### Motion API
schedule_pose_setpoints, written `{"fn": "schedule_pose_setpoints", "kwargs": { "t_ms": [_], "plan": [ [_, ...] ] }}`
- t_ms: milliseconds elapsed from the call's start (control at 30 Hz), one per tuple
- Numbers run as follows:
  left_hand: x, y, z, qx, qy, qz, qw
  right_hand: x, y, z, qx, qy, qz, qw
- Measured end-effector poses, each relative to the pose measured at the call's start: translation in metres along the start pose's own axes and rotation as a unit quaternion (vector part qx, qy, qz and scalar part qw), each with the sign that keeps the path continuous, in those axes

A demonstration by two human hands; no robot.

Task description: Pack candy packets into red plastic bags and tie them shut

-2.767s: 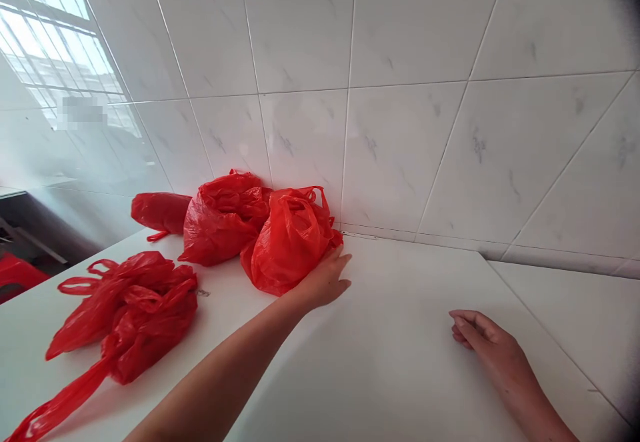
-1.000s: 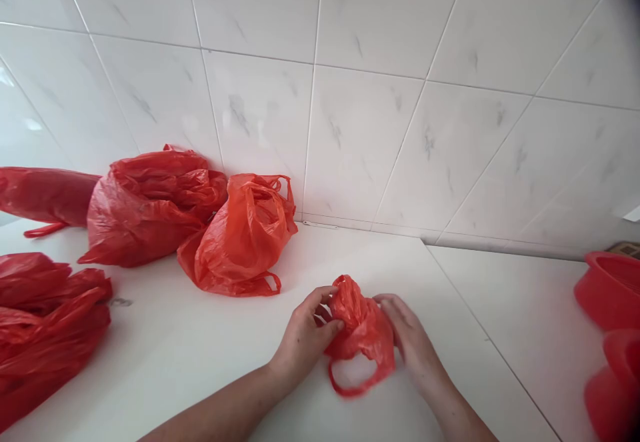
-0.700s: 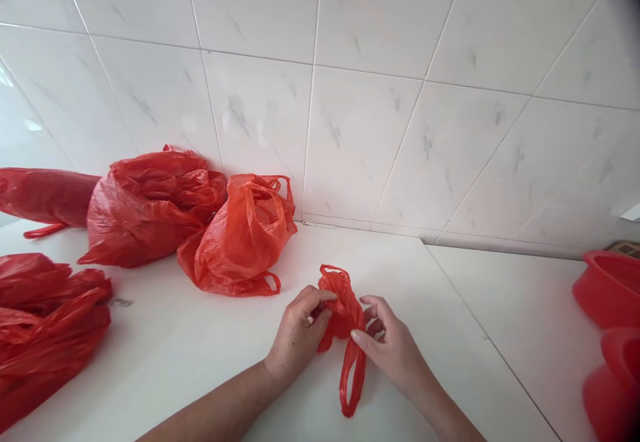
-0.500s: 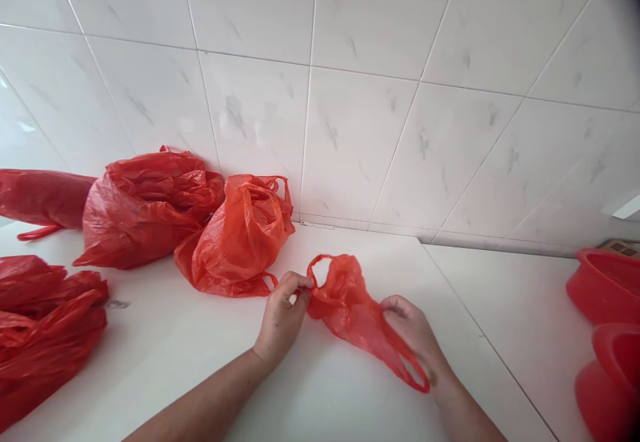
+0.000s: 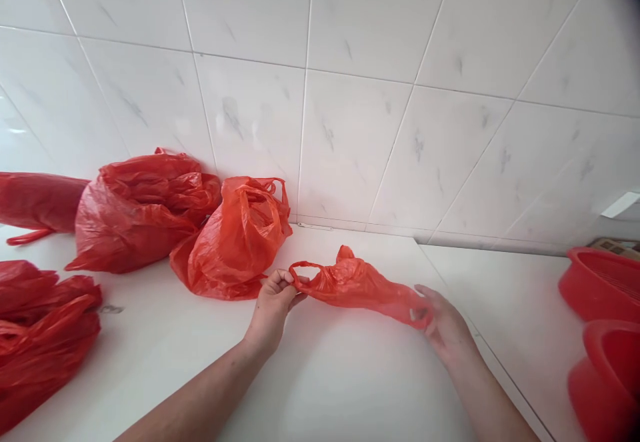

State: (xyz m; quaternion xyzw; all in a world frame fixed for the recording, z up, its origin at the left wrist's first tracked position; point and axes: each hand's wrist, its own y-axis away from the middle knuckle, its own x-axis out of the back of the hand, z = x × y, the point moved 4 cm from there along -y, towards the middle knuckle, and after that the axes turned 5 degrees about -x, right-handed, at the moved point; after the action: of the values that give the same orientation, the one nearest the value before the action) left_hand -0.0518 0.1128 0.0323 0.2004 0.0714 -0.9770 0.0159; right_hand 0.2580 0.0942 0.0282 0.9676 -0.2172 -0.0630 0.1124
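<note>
A small thin red plastic bag (image 5: 357, 285) with loop handles is stretched sideways between my two hands, just over the white tabletop. My left hand (image 5: 275, 302) pinches the loop handle at its left end. At the right end, my right hand (image 5: 447, 325) has its fingers around the other handle; that part is slightly blurred, so the exact hold is hard to see. Close behind my left hand sits a fuller red plastic bag (image 5: 235, 242) with its handles up.
Along the tiled wall (image 5: 350, 129) stand another bulging red bag (image 5: 135, 215) and a red bundle (image 5: 40, 202). A crumpled red bag (image 5: 45, 335) lies at the front left. Two red plastic basins (image 5: 595, 289) are at the right edge, past a seam in the white table (image 5: 320, 389).
My right hand has moved right and slightly up, from the bag's side to its end handle. The bag is now drawn longer and more level. My left hand has shifted slightly left.
</note>
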Motion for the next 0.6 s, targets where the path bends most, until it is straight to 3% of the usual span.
{"fn": "schedule_pose_setpoints", "kwargs": {
  "t_ms": [100, 167, 233, 333, 400, 467, 600],
  "plan": [
    [-0.003, 0.001, -0.003, 0.010, 0.029, -0.012, 0.999, 0.000, 0.021, -0.021, 0.084, 0.031, 0.092, 0.992],
    [-0.005, 0.002, -0.004, 0.017, 0.039, -0.024, 0.999, -0.009, 0.045, -0.035, 0.164, 0.095, 0.115, 0.975],
    [-0.009, 0.005, -0.003, 0.024, 0.048, -0.040, 0.998, -0.030, 0.071, -0.041, 0.233, 0.168, 0.057, 0.956],
    [-0.019, 0.013, 0.005, 0.033, 0.065, -0.076, 0.994, -0.068, 0.098, -0.028, 0.294, 0.252, -0.133, 0.912],
    [-0.030, 0.022, 0.010, 0.051, 0.096, -0.118, 0.987, -0.085, 0.103, -0.016, 0.316, 0.275, -0.193, 0.887],
    [-0.041, 0.034, 0.012, 0.087, 0.134, -0.176, 0.971, -0.092, 0.097, -0.007, 0.312, 0.249, -0.195, 0.896],
    [-0.062, 0.060, 0.006, 0.166, 0.145, -0.300, 0.928, -0.094, 0.076, 0.008, 0.202, 0.170, -0.221, 0.939]
  ]
}}
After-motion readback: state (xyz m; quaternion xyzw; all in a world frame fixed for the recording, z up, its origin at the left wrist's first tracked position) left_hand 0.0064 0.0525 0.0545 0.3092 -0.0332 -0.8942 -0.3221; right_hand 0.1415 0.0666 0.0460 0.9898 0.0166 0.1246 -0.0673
